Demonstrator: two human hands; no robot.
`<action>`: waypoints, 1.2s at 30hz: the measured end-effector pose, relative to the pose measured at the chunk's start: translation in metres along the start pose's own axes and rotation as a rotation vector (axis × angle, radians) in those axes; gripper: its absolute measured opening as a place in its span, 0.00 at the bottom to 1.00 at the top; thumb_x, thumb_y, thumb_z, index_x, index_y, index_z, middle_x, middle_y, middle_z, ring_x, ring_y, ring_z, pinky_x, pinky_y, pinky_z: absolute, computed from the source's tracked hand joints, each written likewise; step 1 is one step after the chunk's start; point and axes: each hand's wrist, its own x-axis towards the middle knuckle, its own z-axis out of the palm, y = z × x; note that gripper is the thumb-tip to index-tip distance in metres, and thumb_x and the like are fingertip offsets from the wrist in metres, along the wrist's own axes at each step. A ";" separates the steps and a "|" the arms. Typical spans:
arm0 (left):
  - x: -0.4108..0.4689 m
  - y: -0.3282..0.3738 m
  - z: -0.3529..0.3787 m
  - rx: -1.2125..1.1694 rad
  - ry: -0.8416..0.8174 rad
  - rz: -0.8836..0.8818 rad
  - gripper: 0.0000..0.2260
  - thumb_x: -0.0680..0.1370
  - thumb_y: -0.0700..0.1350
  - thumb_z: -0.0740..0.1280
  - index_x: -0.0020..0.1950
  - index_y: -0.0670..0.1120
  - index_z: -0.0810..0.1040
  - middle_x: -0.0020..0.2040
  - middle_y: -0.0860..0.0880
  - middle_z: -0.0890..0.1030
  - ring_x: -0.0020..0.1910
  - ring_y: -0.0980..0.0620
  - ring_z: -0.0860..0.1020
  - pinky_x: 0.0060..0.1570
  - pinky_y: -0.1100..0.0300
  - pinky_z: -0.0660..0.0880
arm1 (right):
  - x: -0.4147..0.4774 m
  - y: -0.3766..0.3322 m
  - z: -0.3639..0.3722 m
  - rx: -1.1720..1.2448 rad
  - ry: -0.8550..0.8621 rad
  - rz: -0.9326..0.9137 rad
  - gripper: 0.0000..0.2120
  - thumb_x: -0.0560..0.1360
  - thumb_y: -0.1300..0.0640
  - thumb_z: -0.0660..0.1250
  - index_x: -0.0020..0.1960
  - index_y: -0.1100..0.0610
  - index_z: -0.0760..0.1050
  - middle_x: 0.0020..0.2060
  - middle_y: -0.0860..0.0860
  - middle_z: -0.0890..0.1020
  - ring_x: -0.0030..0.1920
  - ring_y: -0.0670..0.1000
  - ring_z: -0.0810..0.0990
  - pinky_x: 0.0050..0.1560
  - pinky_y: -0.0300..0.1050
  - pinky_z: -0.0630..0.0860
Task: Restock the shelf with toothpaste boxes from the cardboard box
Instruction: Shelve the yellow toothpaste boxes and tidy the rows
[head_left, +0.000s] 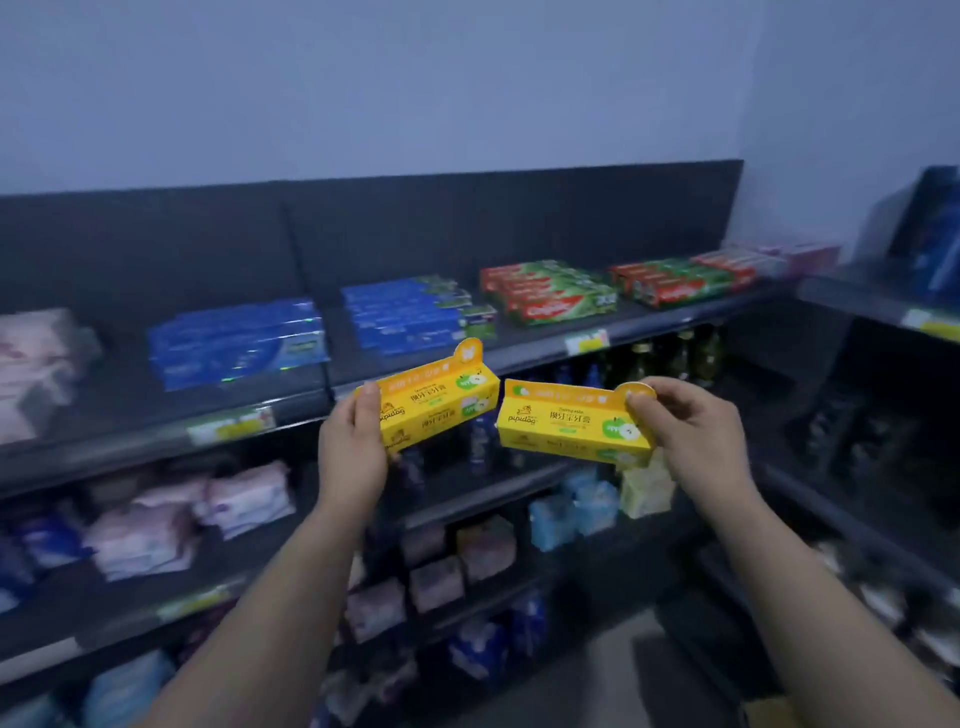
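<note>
The left grip (353, 447) curls round one yellow cardboard toothpaste box (436, 402); the right grip (685, 431) pinches a second yellow box (566, 428); both long axes lie sideways, just before the dark top shelf (130, 410); left nearer.

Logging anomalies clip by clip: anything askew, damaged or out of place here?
Nothing stands out. The left hand holds the left yellow box, the right hand the right yellow box, both intact, merely tilted midair. Blue boxes and red boxes lie stacked on the top shelf.
</note>
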 end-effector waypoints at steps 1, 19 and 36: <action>0.006 0.000 -0.027 0.020 0.040 0.023 0.16 0.83 0.51 0.56 0.44 0.43 0.77 0.37 0.48 0.76 0.32 0.56 0.74 0.31 0.67 0.73 | -0.003 -0.010 0.023 0.018 -0.031 -0.014 0.04 0.74 0.62 0.70 0.46 0.56 0.83 0.38 0.48 0.83 0.34 0.38 0.78 0.34 0.30 0.73; 0.021 0.008 -0.396 0.229 0.781 0.043 0.16 0.83 0.50 0.57 0.42 0.42 0.74 0.36 0.49 0.75 0.35 0.53 0.70 0.33 0.67 0.67 | -0.042 -0.181 0.393 0.383 -0.569 -0.250 0.04 0.75 0.60 0.70 0.46 0.52 0.81 0.39 0.44 0.82 0.35 0.37 0.77 0.38 0.28 0.72; 0.155 -0.007 -0.530 0.380 1.150 0.038 0.15 0.82 0.50 0.57 0.44 0.42 0.75 0.35 0.51 0.72 0.37 0.50 0.69 0.39 0.55 0.66 | 0.002 -0.240 0.603 0.469 -0.708 -0.301 0.08 0.75 0.59 0.69 0.42 0.47 0.79 0.40 0.43 0.83 0.44 0.48 0.82 0.46 0.45 0.78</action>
